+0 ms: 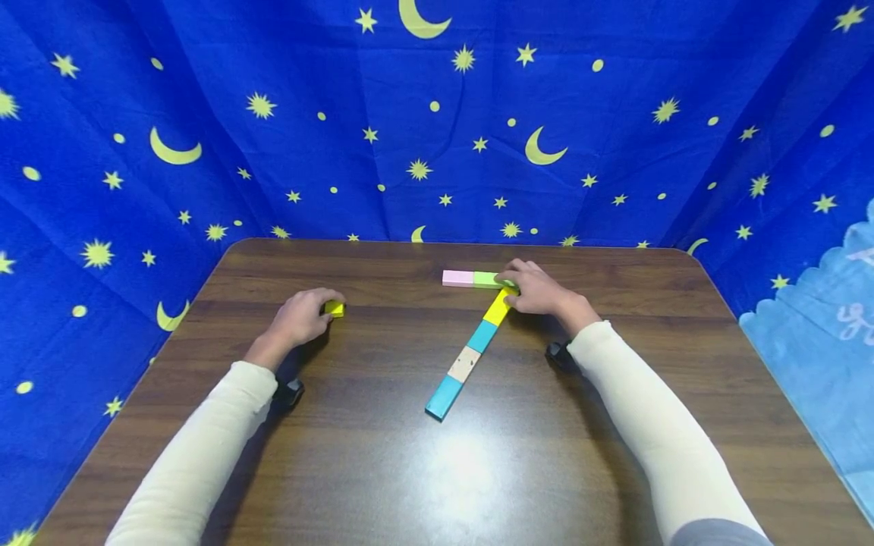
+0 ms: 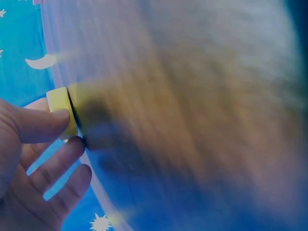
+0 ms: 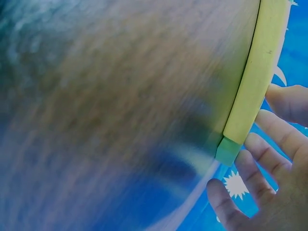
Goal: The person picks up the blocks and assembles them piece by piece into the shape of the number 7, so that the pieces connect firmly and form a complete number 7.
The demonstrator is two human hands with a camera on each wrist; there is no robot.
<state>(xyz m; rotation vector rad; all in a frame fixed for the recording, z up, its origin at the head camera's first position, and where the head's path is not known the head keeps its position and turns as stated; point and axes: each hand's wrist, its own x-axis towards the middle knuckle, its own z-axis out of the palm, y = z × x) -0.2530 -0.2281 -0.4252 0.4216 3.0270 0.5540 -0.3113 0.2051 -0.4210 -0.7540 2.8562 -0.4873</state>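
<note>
On the left of the table, my left hand (image 1: 300,318) pinches a small yellow block (image 1: 334,309). The left wrist view has the thumb against that block's near face, with other fingers behind it. My right hand (image 1: 534,288) is over the corner where a light green block (image 1: 485,280) meets a long yellow block (image 1: 501,307). Its fingertips lie along these two blocks, fairly straight in the right wrist view. A pink block (image 1: 457,278) joins the green one end to end. Below the yellow block a slanting line continues with a teal block (image 1: 482,337), a spotted beige block (image 1: 464,365) and another teal block (image 1: 444,397).
The brown wooden table (image 1: 369,470) has a bright reflection near its front. A blue star-and-moon cloth (image 1: 382,83) hangs behind and around it, with a light blue cloth (image 1: 806,356) at the right. Dark wrist devices show under both forearms.
</note>
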